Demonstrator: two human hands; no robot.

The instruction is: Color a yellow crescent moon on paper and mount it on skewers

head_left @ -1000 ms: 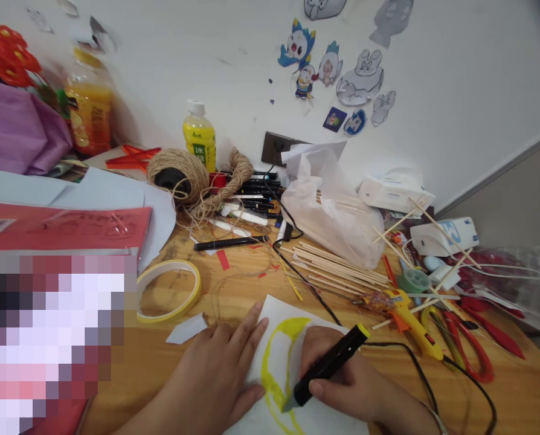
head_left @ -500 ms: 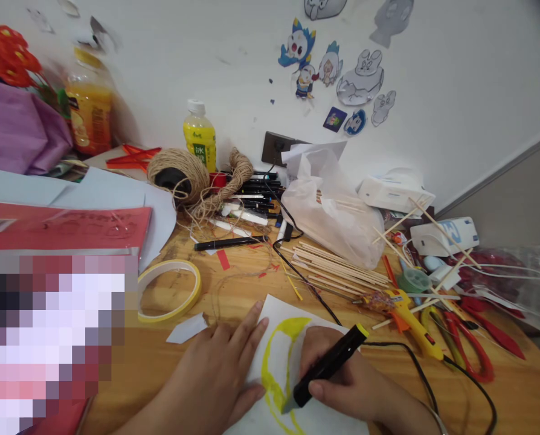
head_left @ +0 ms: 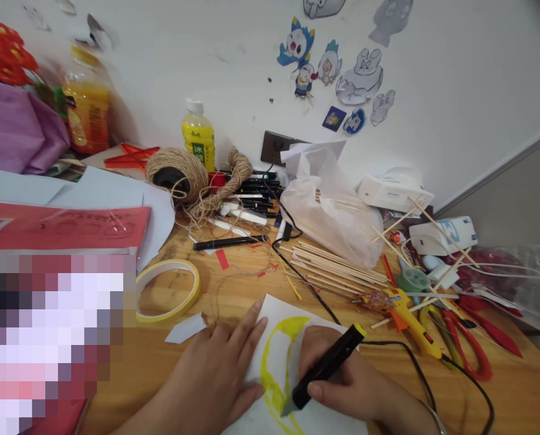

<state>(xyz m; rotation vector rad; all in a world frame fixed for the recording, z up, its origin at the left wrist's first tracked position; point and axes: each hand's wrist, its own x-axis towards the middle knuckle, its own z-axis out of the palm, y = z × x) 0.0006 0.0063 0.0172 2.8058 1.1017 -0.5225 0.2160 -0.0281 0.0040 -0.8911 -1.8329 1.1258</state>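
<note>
A sheet of white paper (head_left: 270, 417) lies on the wooden table in front of me, bearing a yellow crescent-like drawing (head_left: 266, 368). My left hand (head_left: 225, 362) rests flat with fingers stretched out, its fingertips on the paper's left edge. My right hand (head_left: 342, 380) grips a black marker (head_left: 328, 365) with a yellow end cap pointing up and to the right. The marker's lower end is over the lower part of the yellow drawing, its tip hard to make out. Part of the drawing is hidden behind my right hand.
A roll of yellow tape (head_left: 192, 296) and a paper scrap (head_left: 185, 329) lie to the left. Wooden sticks (head_left: 337, 266), a yellow glue gun (head_left: 417, 329) with its black cable, and red-handled scissors (head_left: 476, 356) lie right. Twine (head_left: 179, 172), several markers and a yellow drink bottle (head_left: 198, 136) stand behind.
Almost nothing differs. The marker and my right hand have shifted very slightly; the whole view has drifted a few pixels.
</note>
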